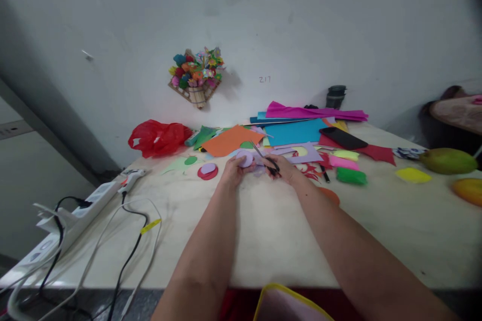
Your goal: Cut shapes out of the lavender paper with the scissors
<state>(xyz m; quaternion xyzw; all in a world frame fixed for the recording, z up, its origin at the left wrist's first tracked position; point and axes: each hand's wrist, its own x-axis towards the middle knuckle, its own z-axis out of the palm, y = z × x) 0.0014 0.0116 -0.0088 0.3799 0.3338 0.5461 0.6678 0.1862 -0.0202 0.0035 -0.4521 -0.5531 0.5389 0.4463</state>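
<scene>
Over the middle of the table, my left hand point(234, 170) is closed on a light purple paper circle point(245, 159). My right hand point(282, 169) grips a pair of black-handled scissors point(259, 150), whose blades point up and to the left beside the circle. Whether the blades touch the paper I cannot tell. To the left of my left hand lies a small lilac disc point(208, 167) on a red disc point(207, 175). Beyond my hands is a lilac sheet point(312, 153) with cut openings.
Orange point(231, 140) and blue sheets point(295, 132) lie at the back, near a black phone point(342, 137). A red plastic bag point(160, 138) sits back left. A glue gun point(131, 178), power strip point(75, 218) and cables occupy the left. Mangoes point(448, 160) rest at right.
</scene>
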